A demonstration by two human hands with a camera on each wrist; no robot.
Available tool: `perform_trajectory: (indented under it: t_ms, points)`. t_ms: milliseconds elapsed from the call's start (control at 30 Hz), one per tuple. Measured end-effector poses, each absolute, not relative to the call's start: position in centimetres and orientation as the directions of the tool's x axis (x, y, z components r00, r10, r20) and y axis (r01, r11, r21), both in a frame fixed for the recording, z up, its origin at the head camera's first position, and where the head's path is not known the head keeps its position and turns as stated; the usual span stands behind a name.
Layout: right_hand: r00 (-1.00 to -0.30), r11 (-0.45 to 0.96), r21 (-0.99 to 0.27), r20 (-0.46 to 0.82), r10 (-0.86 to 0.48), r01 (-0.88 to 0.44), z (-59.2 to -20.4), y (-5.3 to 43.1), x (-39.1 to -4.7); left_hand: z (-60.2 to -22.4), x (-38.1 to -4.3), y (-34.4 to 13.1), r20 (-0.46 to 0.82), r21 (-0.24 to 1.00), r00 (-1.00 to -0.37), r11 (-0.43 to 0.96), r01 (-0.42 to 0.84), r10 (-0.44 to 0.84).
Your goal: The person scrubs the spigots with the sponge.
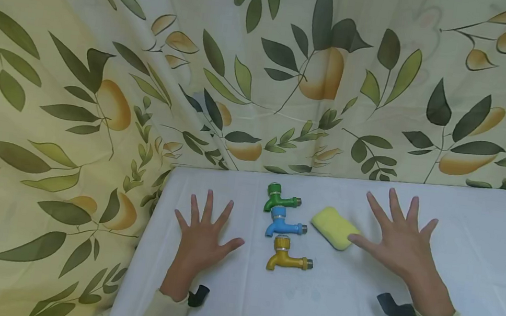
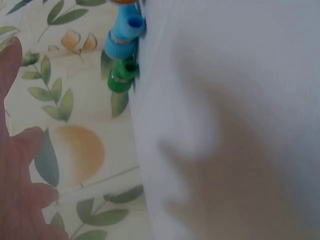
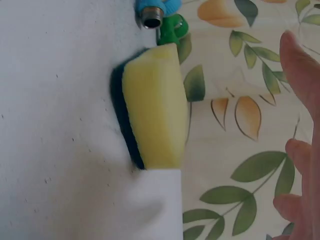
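The left hand (image 1: 202,242) and right hand (image 1: 402,246) are spread above the bench (image 1: 319,314). Nearest the right hand, a yellow sponge (image 1: 332,227) lies dark side down. Left of it lie a green tap (image 1: 280,202), blue tap (image 1: 281,228) and gold tap (image 1: 286,261).

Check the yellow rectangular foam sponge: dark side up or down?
Down: the right wrist view shows the sponge with its dark layer against the white tabletop.
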State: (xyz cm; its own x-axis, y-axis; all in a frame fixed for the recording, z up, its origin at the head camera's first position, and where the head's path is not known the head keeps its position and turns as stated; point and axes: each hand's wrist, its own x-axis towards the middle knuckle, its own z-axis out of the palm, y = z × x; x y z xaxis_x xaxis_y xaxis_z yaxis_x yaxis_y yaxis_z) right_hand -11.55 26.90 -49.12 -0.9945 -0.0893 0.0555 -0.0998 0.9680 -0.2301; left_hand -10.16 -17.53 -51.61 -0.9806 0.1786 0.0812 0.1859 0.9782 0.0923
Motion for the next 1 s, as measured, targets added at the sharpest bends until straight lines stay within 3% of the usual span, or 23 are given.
perform_trajectory:
  t_ms: [333,500,633,1000]
  points:
    - [-0.982,0.947,-0.259,0.037,-0.186,-0.189,-50.4,24.5,-11.8,-51.6,-9.6,-14.3,0.041,0.182,-0.944,0.926,0.331,0.329]
    - [-0.963,0.929,-0.254,0.069,-0.259,-0.268,-51.8,23.1,-12.2,-51.9,-9.6,-12.5,-0.007,0.316,-0.899,0.854,0.413,0.437]
    - [-0.969,0.934,-0.259,0.024,-0.247,-0.244,-52.8,22.0,-12.3,-52.2,-9.5,-10.9,-0.048,0.419,-0.867,0.798,0.434,0.497]
    - [-0.980,0.960,-0.208,-0.026,-0.198,-0.188,-53.9,20.2,-12.3,-52.3,-9.3,-8.2,-0.145,0.414,-0.821,0.788,0.456,0.552]
